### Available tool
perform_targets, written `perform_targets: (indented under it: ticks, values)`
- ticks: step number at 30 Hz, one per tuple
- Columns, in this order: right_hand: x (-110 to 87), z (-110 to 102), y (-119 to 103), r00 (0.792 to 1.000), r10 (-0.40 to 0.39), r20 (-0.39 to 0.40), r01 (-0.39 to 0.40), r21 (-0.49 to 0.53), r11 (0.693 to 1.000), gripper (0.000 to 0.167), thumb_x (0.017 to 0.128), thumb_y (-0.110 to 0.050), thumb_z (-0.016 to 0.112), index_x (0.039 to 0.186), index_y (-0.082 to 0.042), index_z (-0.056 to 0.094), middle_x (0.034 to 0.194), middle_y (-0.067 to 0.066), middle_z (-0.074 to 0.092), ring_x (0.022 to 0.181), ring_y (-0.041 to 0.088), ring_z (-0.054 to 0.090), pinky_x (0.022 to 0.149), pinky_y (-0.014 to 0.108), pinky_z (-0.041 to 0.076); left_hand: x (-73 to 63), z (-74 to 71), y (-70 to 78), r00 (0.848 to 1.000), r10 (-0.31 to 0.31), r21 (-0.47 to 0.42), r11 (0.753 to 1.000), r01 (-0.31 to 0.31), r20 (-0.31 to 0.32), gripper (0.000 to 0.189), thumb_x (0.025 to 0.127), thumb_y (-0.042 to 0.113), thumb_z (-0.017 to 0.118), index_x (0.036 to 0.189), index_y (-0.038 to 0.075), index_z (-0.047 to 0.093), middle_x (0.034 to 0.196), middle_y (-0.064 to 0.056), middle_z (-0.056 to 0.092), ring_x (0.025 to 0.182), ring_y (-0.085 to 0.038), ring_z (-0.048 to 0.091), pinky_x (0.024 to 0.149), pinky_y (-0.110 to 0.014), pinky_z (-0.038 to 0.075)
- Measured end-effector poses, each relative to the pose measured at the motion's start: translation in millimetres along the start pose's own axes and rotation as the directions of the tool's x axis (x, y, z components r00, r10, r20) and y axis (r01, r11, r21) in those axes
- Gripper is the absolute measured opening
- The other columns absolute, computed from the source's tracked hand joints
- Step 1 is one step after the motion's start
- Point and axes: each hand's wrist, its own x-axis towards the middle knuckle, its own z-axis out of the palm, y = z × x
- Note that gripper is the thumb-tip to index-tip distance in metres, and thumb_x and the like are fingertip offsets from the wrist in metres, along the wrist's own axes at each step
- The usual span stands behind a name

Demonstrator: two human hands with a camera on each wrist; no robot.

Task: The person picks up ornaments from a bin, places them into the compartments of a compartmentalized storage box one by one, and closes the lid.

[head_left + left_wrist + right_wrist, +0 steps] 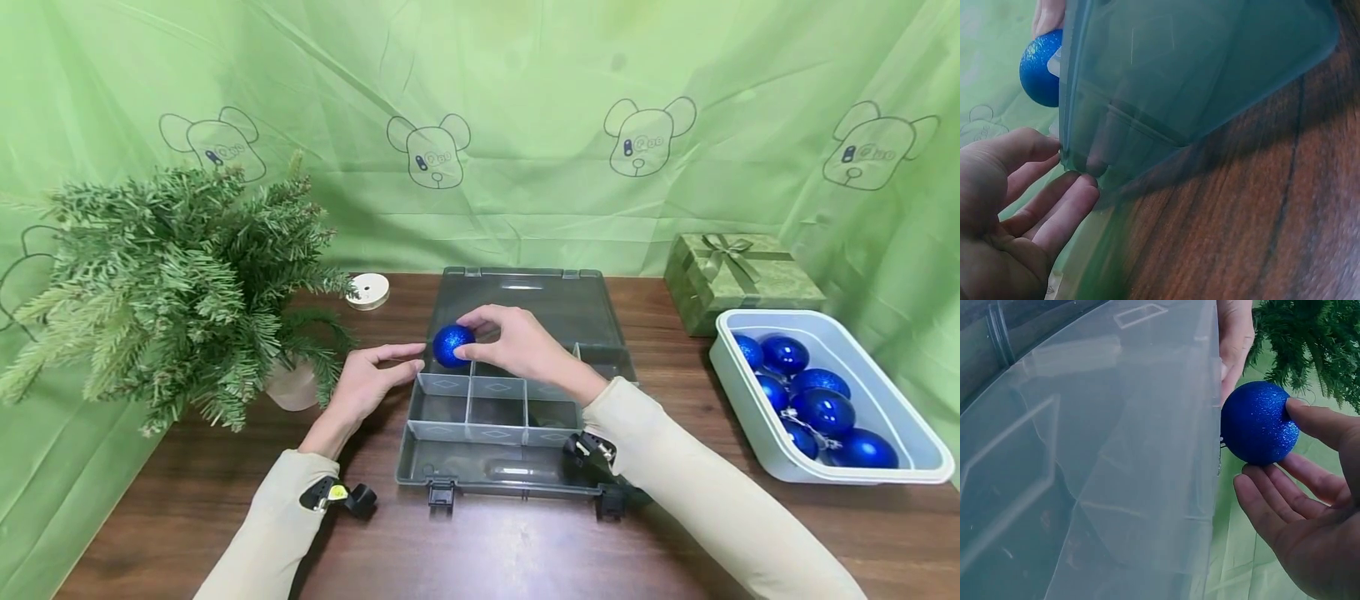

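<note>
My right hand (517, 340) pinches a glittery blue Christmas ball (453, 346) between thumb and fingers, above the rear left part of a grey see-through compartment case (510, 475). In the right wrist view the glittery ball (1260, 423) sits beside the case wall, the thumb on one side and fingertips under it. My left hand (367, 383) rests its fairly straight fingers and thumb against the case's left edge. The left wrist view shows those fingertips (1088, 184) right at the rim. The case's lid (525, 304) lies back, and clear dividers (495, 387) part the inside.
At the left stands a small artificial fir tree (195, 283) in a pale pot (294, 385), with a white ribbon spool (367, 292) behind. To the right, a white tub (757, 433) holds several blue balls (823, 411). A green gift box (738, 279) stands behind it.
</note>
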Motion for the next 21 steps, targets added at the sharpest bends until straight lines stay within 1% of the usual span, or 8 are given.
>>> perform_targets:
  ticks: [5, 8, 13, 21]
  values:
    - [3.2, 6.3, 1.3, 1.000, 0.006, 0.019, -0.005, -0.035, 0.999, 0.045, 0.094, -0.022, 0.085, 0.133, -0.005, 0.071, 0.121, 0.007, 0.074, 0.110, 0.021, 0.071, 0.094, 0.038, 0.058, 0.5, -0.2, -1.6, 1.000, -0.002, 0.003, 1.000, 0.002, -0.002, 0.038, 0.092, 0.027, 0.087, 0.125, 0.011, 0.080, 0.123, -0.007, 0.077, 0.126, -0.023, 0.065, 0.105, -0.034, 0.049]
    - [4.9, 10.0, 2.2, 1.000, 0.000, 0.030, 0.002, -0.067, 0.998, 0.046, 0.095, -0.023, 0.084, 0.134, -0.004, 0.070, 0.123, 0.008, 0.074, 0.110, 0.021, 0.071, 0.093, 0.037, 0.059, 0.8, 0.0, -1.7, 1.000, 0.001, 0.005, 1.000, -0.001, -0.005, 0.038, 0.092, 0.027, 0.087, 0.125, 0.012, 0.081, 0.123, -0.007, 0.077, 0.126, -0.023, 0.065, 0.106, -0.036, 0.049]
    - [7.7, 15.4, 3.6, 0.999, -0.011, 0.036, 0.016, -0.130, 0.991, 0.046, 0.095, -0.023, 0.084, 0.134, -0.003, 0.070, 0.122, 0.009, 0.073, 0.110, 0.022, 0.070, 0.095, 0.038, 0.057, 1.1, 0.3, -1.3, 1.000, 0.005, 0.006, 1.000, -0.005, -0.007, 0.037, 0.092, 0.026, 0.087, 0.125, 0.011, 0.081, 0.123, -0.007, 0.077, 0.126, -0.024, 0.065, 0.109, -0.043, 0.047]
    - [10.5, 22.3, 5.0, 0.999, -0.021, 0.041, 0.029, -0.203, 0.979, 0.044, 0.094, -0.021, 0.085, 0.131, -0.002, 0.071, 0.121, 0.010, 0.072, 0.111, 0.024, 0.067, 0.099, 0.040, 0.054, 1.0, 0.4, -1.9, 1.000, 0.004, 0.014, 1.000, -0.004, -0.010, 0.036, 0.092, 0.026, 0.087, 0.124, 0.013, 0.081, 0.123, -0.007, 0.077, 0.127, -0.025, 0.065, 0.110, -0.044, 0.046]
